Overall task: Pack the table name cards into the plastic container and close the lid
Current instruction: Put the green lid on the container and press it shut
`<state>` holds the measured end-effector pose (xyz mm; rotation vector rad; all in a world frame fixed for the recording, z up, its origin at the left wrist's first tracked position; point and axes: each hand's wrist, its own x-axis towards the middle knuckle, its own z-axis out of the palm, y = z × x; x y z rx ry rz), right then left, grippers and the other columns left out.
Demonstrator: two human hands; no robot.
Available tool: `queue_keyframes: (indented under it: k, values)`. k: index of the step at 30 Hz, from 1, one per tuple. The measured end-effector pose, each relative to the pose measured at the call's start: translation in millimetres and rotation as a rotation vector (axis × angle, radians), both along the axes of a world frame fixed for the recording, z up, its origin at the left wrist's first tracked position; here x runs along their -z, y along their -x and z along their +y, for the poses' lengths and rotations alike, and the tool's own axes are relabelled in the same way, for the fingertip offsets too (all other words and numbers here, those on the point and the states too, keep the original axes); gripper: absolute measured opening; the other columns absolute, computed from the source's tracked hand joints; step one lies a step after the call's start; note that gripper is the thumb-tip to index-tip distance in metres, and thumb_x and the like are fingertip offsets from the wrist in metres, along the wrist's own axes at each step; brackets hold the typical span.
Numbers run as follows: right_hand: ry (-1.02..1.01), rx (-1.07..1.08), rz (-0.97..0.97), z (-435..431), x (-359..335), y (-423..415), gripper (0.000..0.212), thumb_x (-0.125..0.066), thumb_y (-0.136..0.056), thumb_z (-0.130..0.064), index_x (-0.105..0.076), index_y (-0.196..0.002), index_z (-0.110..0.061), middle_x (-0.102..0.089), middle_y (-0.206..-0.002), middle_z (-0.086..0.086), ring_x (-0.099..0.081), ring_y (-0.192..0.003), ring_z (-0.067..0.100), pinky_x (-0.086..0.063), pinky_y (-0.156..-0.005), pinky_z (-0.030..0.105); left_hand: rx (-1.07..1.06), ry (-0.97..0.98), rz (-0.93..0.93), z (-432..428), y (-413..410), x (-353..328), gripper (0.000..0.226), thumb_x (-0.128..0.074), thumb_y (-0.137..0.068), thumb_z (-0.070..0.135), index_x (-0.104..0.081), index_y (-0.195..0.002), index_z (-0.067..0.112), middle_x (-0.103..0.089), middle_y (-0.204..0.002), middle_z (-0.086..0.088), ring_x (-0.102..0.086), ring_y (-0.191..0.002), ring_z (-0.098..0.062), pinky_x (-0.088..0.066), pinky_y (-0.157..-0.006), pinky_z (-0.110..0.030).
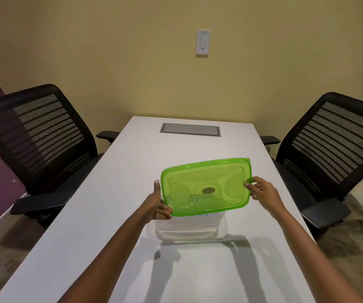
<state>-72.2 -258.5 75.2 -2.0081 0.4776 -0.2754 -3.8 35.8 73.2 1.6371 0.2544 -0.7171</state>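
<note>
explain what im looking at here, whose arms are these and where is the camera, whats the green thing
There is one picture only, taken by a wide-angle camera worn on a person's head, looking forward and down. That is why two bare arms reach in from the bottom: they belong to the wearer.

The green thing is a see-through plastic lid. The left hand grips its left edge and the right hand pinches its right edge, holding it tilted in the air, not yet pressed shut.

Just below it, a clear plastic container sits on the white table. Through the lid and container wall you can see white name cards with handwritten letters.

Farther off are a grey hatch set into the tabletop, two black mesh office chairs, and a wall switch.
</note>
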Motion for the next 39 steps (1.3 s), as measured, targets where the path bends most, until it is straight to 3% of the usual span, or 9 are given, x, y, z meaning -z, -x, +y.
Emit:
queue_keyframes:
  k: [6,8,16,22,26,29,31,34,39]
  values:
    - [0.045,0.087,0.029,21.0,3.1,-31.0,0.031,-0.063,-0.088,-0.023,-0.064,-0.111,-0.001,-0.064,-0.086,0.019,-0.054,-0.064,0.021,-0.05,-0.059,0.032,-0.073,-0.156,-0.187,10.2,-22.4,8.6,0.026,-0.047,-0.097,0.024,-0.048,-0.082,0.003,-0.046,-0.061,-0.009,-0.044,-0.03,-0.012,-0.045,-0.045,-0.024]
    - [0.068,0.113,0.044,26.6,5.9,-40.4,0.034,-0.063,-0.088,-0.023,-0.065,-0.113,0.0,-0.067,-0.092,0.024,-0.057,-0.078,0.027,-0.05,-0.077,0.04,-0.065,-0.272,-0.277,15.4,-31.2,17.5,0.03,-0.055,-0.093,0.017,-0.046,-0.066,0.008,-0.044,-0.062,-0.007,-0.043,-0.045,-0.016,-0.044,-0.05,-0.026]
    - [0.162,0.06,0.223,43.9,26.2,-66.5,0.04,-0.061,-0.09,-0.023,-0.061,-0.12,0.002,-0.066,-0.119,0.023,-0.058,-0.115,0.034,-0.044,-0.094,0.036,-0.07,-0.514,-0.309,23.1,-44.4,40.6,0.043,-0.062,-0.087,0.014,-0.044,-0.049,0.011,-0.046,-0.052,-0.007,-0.047,-0.047,-0.02,-0.056,-0.083,-0.039]
    - [0.187,0.025,0.356,45.9,48.5,-71.5,0.04,-0.059,-0.091,-0.023,-0.054,-0.062,0.004,-0.045,-0.055,0.013,-0.046,-0.072,0.026,-0.027,-0.056,0.03,-0.068,-0.54,-0.268,23.2,-53.9,53.4,0.041,-0.064,-0.086,0.011,-0.042,-0.05,0.01,-0.047,-0.054,-0.005,-0.048,-0.046,-0.019,-0.057,-0.078,-0.041]
    - [0.229,0.037,0.407,45.2,59.7,-71.6,0.051,-0.059,-0.091,-0.023,-0.033,-0.048,-0.012,-0.033,-0.049,0.005,-0.041,-0.071,0.024,-0.023,-0.056,0.03,-0.07,-0.539,-0.246,23.0,-57.0,57.3,0.039,-0.065,-0.084,0.008,-0.045,-0.05,0.01,-0.048,-0.054,-0.006,-0.048,-0.045,-0.019,-0.057,-0.078,-0.041]
    - [0.196,0.027,0.427,46.1,64.2,-69.6,0.033,-0.059,-0.091,-0.022,-0.066,-0.076,0.007,-0.066,-0.079,0.024,-0.06,-0.091,0.036,-0.042,-0.073,0.035,-0.071,-0.537,-0.235,23.8,-55.0,60.0,0.04,-0.066,-0.082,0.006,-0.045,-0.049,0.011,-0.048,-0.052,-0.005,-0.05,-0.027,-0.008,-0.058,-0.078,-0.04]
    - [0.181,0.03,0.4,47.7,65.3,-68.0,0.036,-0.058,-0.091,-0.022,-0.065,-0.11,0.008,-0.067,-0.115,0.024,-0.058,-0.112,0.035,-0.044,-0.09,0.034,-0.094,-0.519,-0.221,23.8,-53.9,63.2,0.041,-0.067,-0.081,0.004,-0.046,-0.047,0.012,-0.049,-0.045,-0.004,-0.045,-0.018,-0.003,-0.058,-0.078,-0.04]
    - [0.181,0.02,0.378,48.5,66.1,-67.3,0.037,-0.057,-0.092,-0.021,-0.062,-0.117,0.005,-0.064,-0.123,0.023,-0.057,-0.117,0.034,-0.043,-0.094,0.034,-0.142,-0.442,-0.197,25.4,-52.6,67.0,0.041,-0.068,-0.079,0.002,-0.046,-0.046,0.012,-0.045,-0.022,0.005,-0.04,-0.014,-0.001,-0.054,-0.073,-0.036]
    - [0.131,0.051,0.336,46.5,72.4,-63.5,0.036,-0.058,-0.091,-0.019,-0.061,-0.12,0.003,-0.064,-0.123,0.022,-0.059,-0.11,0.032,-0.044,-0.095,0.035,-0.231,-0.275,-0.134,24.6,-46.5,70.3,0.009,-0.065,-0.084,0.004,-0.057,-0.081,0.008,-0.056,-0.088,-0.014,-0.054,-0.079,-0.025,-0.043,-0.05,-0.027]
